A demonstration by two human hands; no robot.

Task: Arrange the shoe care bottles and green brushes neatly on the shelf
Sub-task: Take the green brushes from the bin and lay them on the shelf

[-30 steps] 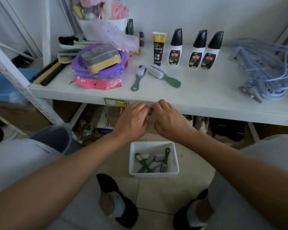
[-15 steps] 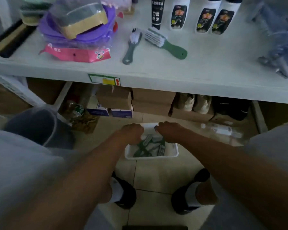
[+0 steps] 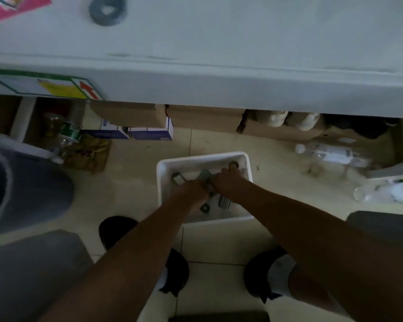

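Note:
A white bin [image 3: 165,168] stands on the tiled floor between my feet, with several green brushes [image 3: 178,178] lying in it. Both my hands are down inside it. My left hand [image 3: 191,194] is curled over one brush, whose ring-ended handle [image 3: 205,208] sticks out below the fingers. My right hand [image 3: 228,182] is closed on another brush, with its ring end [image 3: 233,164] showing past the knuckles. Above runs the white shelf [image 3: 219,89]; only a brush handle end [image 3: 107,10] shows on it. The shoe care bottles are out of view.
A pink packet [image 3: 9,5] lies at the shelf's top left. Under the shelf sit cardboard boxes [image 3: 203,119], shoes [image 3: 275,117] and a jar [image 3: 68,135]. A grey bucket [image 3: 21,189] stands at left, and clear plastic bottles [image 3: 330,154] lie on the floor at right.
My view has tipped down and moved closer to the floor. Both hands dropped from the shelf edge into the white bin and closed on brushes.

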